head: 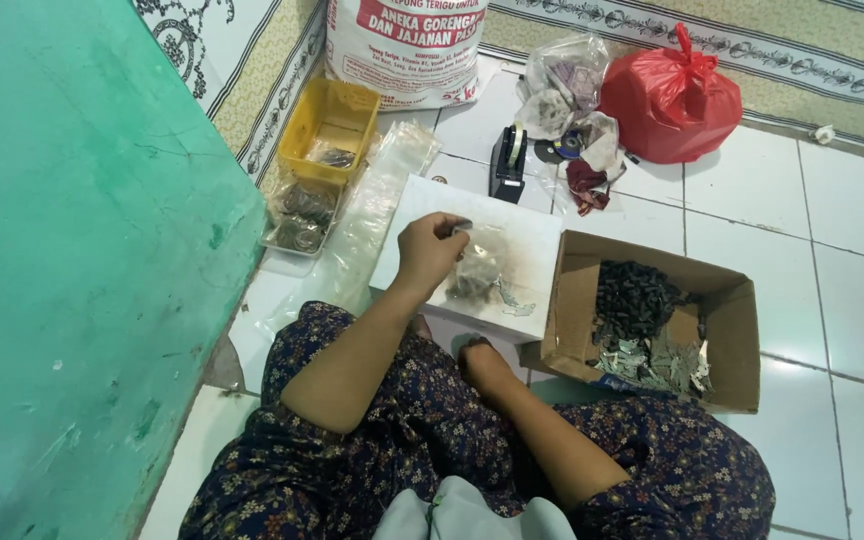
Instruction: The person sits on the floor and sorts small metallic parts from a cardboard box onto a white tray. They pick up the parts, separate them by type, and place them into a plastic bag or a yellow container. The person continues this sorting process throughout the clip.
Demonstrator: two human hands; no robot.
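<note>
**Small bag pinched over the white board**

Left hand [430,250] is up over the white board [422,205], fingers closed tight on the top of a small clear bag [474,272] that hangs near the board's middle with dark bits inside. Right hand [480,362] sits low at the board's near edge, by the lap; its fingers I cannot tell, they're tucked under. Looks like the filling-and-closing step. Cardboard box [727,300] of dark parts waits just beside the board's right edge, tape dispenser [508,160] at the far edge. Sealing would call for a steady pinch.
</note>
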